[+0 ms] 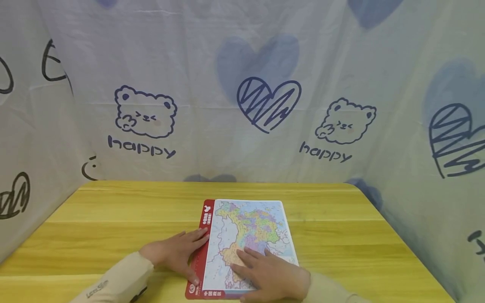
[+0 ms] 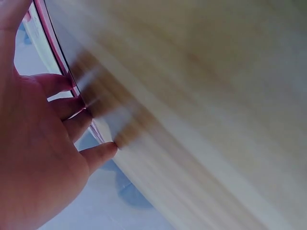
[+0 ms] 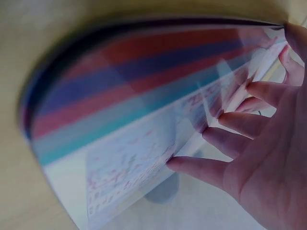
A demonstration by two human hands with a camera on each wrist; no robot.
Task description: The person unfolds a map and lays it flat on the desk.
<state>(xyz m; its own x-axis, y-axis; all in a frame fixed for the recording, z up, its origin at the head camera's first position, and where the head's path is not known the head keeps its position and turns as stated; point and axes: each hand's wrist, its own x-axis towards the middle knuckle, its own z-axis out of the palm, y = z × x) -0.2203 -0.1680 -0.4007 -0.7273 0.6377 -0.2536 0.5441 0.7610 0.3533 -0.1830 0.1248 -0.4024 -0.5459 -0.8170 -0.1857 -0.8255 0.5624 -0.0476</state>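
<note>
A map booklet (image 1: 223, 231) with a red left border lies on the yellow wooden table, a coloured map printed on its top sheet. My left hand (image 1: 176, 254) rests along the red border, fingers spread, thumb near the lower left corner. Across the lower part of the map lies my right hand (image 1: 274, 273), fingers extended over the print. In the left wrist view the fingertips (image 2: 103, 153) touch down by the booklet's edge. The right wrist view shows the right fingers (image 3: 201, 167) on the glossy sheet, beside stepped red, purple and teal bands (image 3: 124, 72).
The wooden table (image 1: 352, 235) extends on both sides of the booklet. A pale curtain (image 1: 212, 134) with printed hearts, bears and the word "happy" hangs behind the table and along both sides.
</note>
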